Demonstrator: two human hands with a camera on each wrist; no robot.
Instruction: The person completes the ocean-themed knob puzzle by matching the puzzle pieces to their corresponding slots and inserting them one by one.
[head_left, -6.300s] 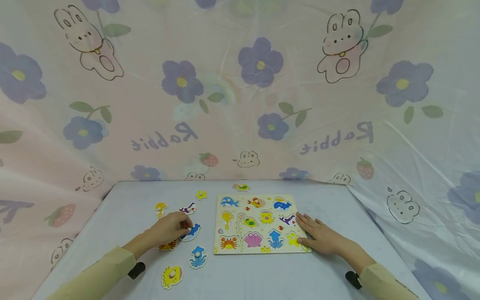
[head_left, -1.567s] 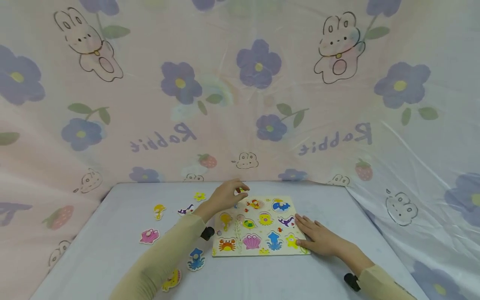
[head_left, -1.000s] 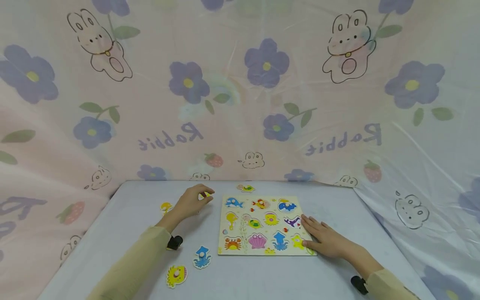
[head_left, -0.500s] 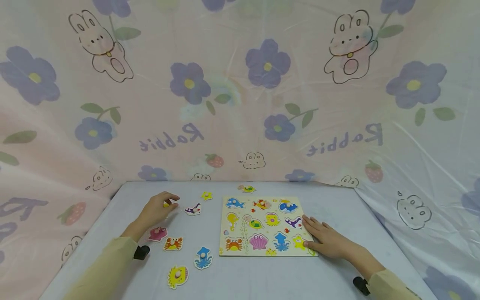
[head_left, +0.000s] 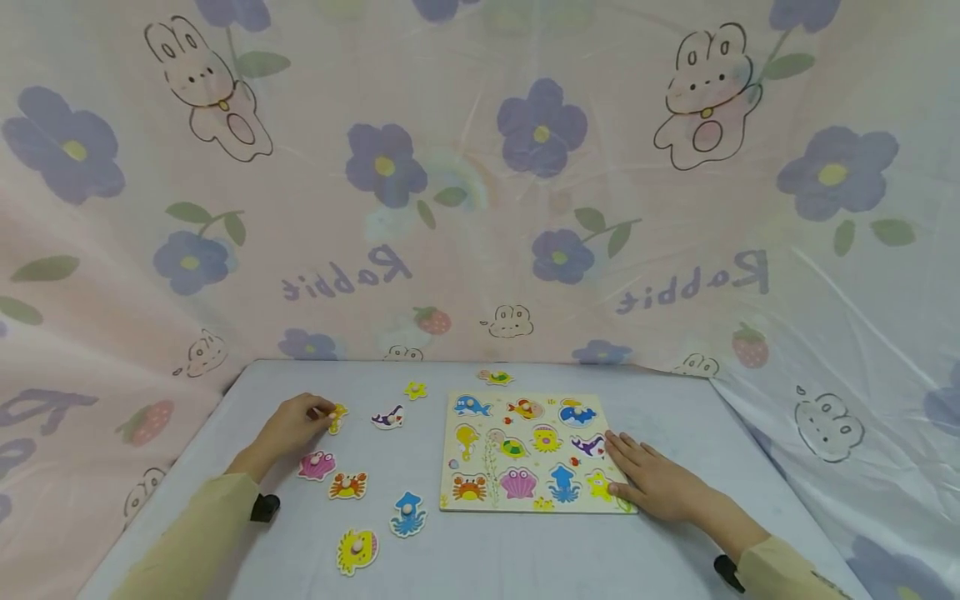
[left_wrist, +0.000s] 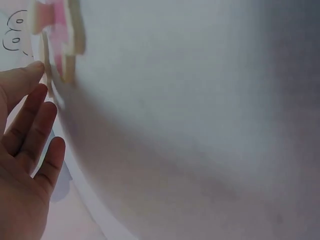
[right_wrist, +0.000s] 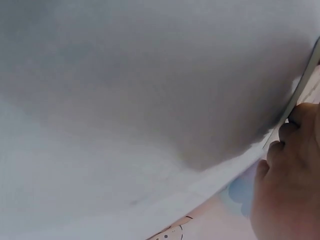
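Observation:
My left hand (head_left: 292, 427) pinches the yellow seahorse puzzle piece (head_left: 339, 419) at the table's left side. In the left wrist view the thumb (left_wrist: 27, 77) lies against a piece's thin edge, with the other fingers bent loosely. My right hand (head_left: 660, 477) lies flat, fingers outstretched, on the right edge of the wooden puzzle board (head_left: 487, 505). Knobbed pieces sit in its top row: a dolphin (head_left: 472, 406), a fish (head_left: 523, 408) and a whale (head_left: 577, 413). The lower rows show printed sea animals.
Loose knobbed pieces lie left of the board: pink shell (head_left: 317, 466), crab (head_left: 348, 485), squid (head_left: 408, 513), yellow octopus (head_left: 357, 551), purple whale (head_left: 388, 417) and starfish (head_left: 416, 390). A turtle piece (head_left: 496, 377) lies behind the board. A patterned curtain (head_left: 450, 208) hangs behind.
The blue whale piece has gone from my left hand into the board's top right slot. My left hand then passed over the turtle and starfish leftward to the seahorse. The right hand stays put.

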